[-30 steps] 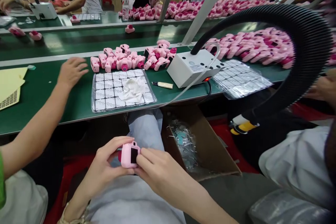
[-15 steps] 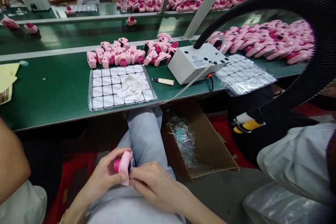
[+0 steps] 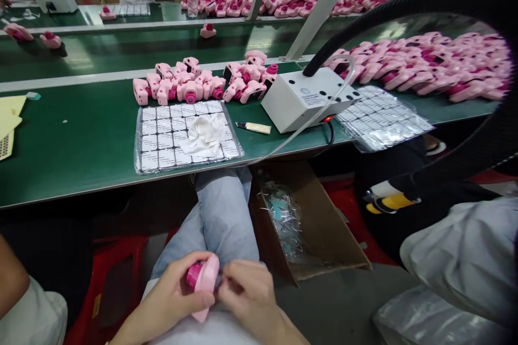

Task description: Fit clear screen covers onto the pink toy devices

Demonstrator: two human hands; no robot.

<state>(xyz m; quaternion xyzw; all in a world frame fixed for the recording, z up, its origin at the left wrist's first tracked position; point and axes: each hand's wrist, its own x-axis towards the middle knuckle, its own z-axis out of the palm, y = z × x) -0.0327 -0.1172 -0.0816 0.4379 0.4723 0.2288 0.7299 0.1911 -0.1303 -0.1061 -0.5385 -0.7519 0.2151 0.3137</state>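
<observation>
Over the lap, pink toy camera [image 3: 204, 285] between left hand [image 3: 172, 302] and right hand [image 3: 246, 296] (edge-on)

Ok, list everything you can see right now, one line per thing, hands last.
toy camera: one, pink, held over the lap
toy cameras: a heap, pink, on the bench behind the tray
tray of labels: one, clear with white squares, on the green bench
cloth: one, white, on the tray
box unit: one, white, right of the tray
cardboard box: one, brown, on the floor
left hand: grips the toy camera
right hand: fingers at its edge
</observation>
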